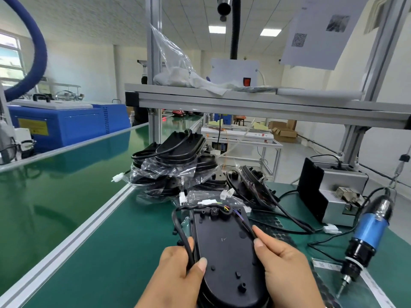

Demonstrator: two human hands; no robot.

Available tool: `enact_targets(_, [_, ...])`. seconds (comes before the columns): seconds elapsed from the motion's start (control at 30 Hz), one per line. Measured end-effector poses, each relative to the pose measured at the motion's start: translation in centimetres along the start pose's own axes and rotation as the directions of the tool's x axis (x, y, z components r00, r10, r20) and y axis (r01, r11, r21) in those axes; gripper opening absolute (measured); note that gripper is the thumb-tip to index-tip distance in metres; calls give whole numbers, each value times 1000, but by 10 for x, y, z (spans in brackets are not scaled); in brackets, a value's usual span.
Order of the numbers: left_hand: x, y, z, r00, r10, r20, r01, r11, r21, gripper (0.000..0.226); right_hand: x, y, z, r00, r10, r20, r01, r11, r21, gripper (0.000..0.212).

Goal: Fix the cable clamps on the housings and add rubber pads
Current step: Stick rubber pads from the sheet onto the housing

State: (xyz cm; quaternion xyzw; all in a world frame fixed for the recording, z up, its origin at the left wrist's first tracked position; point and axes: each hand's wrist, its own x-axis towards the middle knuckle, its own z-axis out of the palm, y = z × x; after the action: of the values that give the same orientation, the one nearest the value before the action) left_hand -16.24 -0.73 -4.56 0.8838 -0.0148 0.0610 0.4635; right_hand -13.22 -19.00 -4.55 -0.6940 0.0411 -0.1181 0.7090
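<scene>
On a green bench mat (115, 230), a pile of black housings in clear plastic bags (173, 161) is seen behind a black oval plastic housing (224, 247), which is held at the mat's near edge with its near end cut off by the frame. Its left rim and a looped black cable (178, 223) are gripped by the left hand (178, 270), thumb curled over. Its right rim is pinched by the right hand (284, 261). A sheet of black round rubber pads (266, 221) is partly hidden behind it.

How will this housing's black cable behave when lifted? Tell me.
Probably floppy: the cable bends in a loose loop beside the housing. Likely light: the left hand holds it between thumb and fingers. It should trail the housing; one end seems to enter it.
</scene>
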Motion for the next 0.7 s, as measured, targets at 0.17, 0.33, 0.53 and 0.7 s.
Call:
enact_targets(0.17, [-12,-18,-31,983,-78,-166,76,997,-17,31,7,2,45,989,22,146,-25,1000,15,24])
enact_targets(0.33, [-32,-38,-70,933,-172,-318,166,985,-45,29,4,0,107,933,95,348,-114,993,32,26])
enact_targets(0.53, [-47,-63,-111,832,-221,-509,224,973,-57,43,-3,-7,180,853,123,507,-167,985,43,24])
enact_targets(0.7, [-54,-85,-145,714,-344,-610,348,930,-117,28,-15,-14,242,762,122,636,-175,984,20,25])
